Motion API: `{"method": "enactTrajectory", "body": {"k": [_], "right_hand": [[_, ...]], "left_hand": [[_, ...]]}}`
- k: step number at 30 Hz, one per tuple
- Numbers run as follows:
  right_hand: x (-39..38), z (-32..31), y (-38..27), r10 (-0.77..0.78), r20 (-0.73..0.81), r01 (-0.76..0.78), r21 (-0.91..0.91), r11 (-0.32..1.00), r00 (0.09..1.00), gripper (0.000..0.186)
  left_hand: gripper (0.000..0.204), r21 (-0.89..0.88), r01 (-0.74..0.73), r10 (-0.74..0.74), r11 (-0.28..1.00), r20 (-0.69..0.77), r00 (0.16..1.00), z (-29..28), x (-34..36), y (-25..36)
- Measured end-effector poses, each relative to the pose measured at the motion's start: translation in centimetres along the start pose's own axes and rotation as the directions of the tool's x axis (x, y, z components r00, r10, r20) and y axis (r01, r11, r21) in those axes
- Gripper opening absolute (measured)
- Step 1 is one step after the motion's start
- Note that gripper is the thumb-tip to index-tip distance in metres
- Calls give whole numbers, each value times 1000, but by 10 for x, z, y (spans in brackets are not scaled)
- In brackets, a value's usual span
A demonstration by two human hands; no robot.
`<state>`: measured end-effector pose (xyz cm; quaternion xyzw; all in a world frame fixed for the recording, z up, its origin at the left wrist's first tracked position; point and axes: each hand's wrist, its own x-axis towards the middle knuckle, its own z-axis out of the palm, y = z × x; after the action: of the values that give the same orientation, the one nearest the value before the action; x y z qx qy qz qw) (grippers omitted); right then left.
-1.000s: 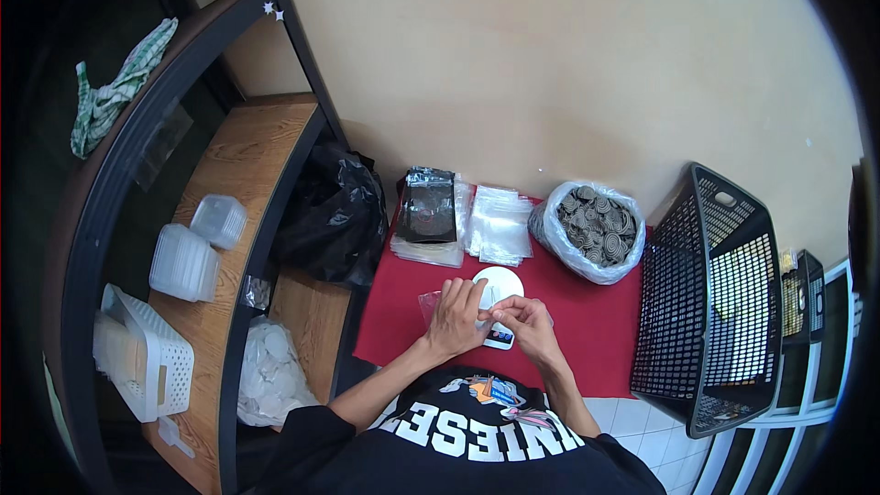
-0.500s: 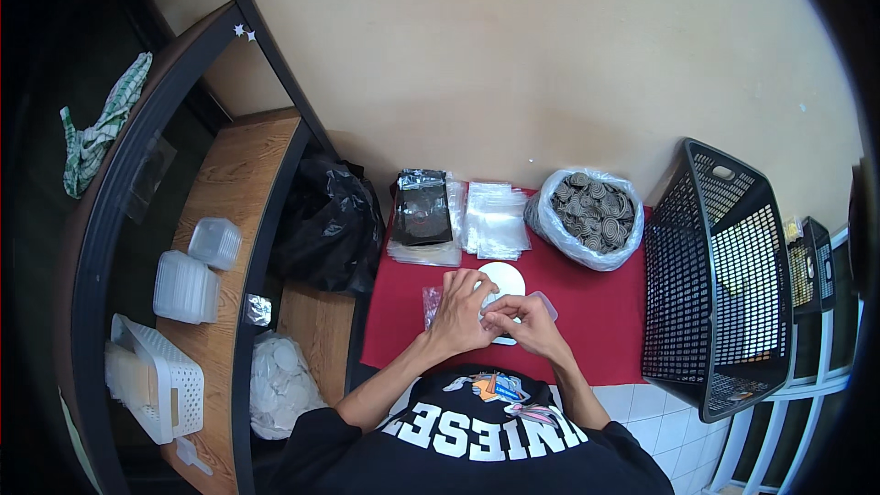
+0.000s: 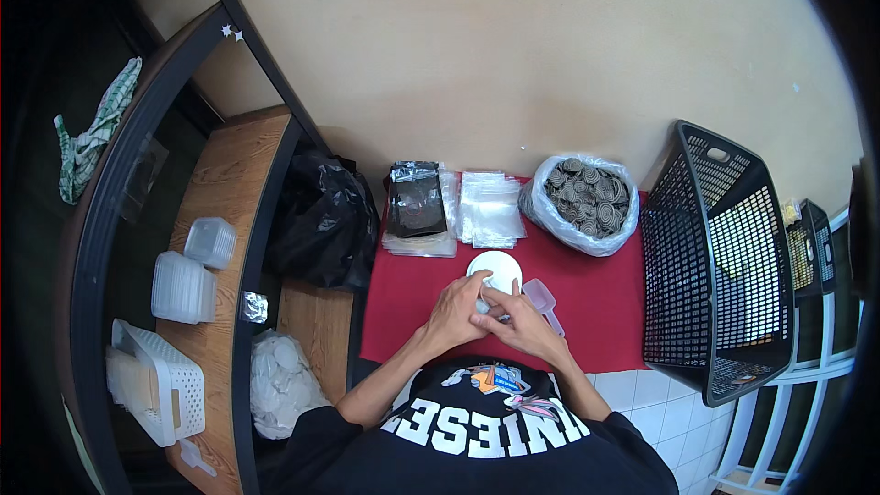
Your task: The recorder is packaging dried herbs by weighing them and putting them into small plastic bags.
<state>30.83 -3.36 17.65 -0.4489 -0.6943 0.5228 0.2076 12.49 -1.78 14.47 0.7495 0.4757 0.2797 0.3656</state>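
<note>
Over a white round plate (image 3: 495, 266) near the table's front, my two hands meet with fingers bent inward. My left hand (image 3: 456, 312) pinches at a clear, thin piece of plastic that looks like a small bag (image 3: 484, 305), mostly covered by the fingers. From the other side my right hand (image 3: 521, 323) closes on the same plastic, its thumb and fingertips close to the left ones. Whether anything is inside the plastic cannot be made out. A translucent pinkish scoop (image 3: 539, 294) lies just right of my right hand, its handle pointing toward me.
On the red tabletop (image 3: 587, 312) lie clear bags (image 3: 488, 211) and a dark packet (image 3: 416, 206). A lined container of dark spiral pieces (image 3: 591, 202) stands beside a black crate (image 3: 724, 266). Left, a wooden shelf (image 3: 234, 151) bears plastic tubs (image 3: 181, 289) and a white basket (image 3: 183, 394).
The clear plastic that lay left of my left hand is gone from there. My right hand has shifted slightly left and down, uncovering more of the scoop. The whole view has shifted a little.
</note>
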Motion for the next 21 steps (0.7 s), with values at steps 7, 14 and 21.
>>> {"method": "enactTrajectory", "body": {"k": [7,14,21], "right_hand": [[-5,4,11,-96,-9,94,-92,991,995,59],[-4,10,11,-73,-32,66,-185,980,997,61],[-16,1,29,145,-570,86,358,930,809,25]], "left_hand": [[54,128,-260,274,957,-109,956,5,3,-1],[44,8,-214,213,977,-133,968,23,0,-16],[43,-88,-151,130,985,-208,969,7,-9,-16]]}}
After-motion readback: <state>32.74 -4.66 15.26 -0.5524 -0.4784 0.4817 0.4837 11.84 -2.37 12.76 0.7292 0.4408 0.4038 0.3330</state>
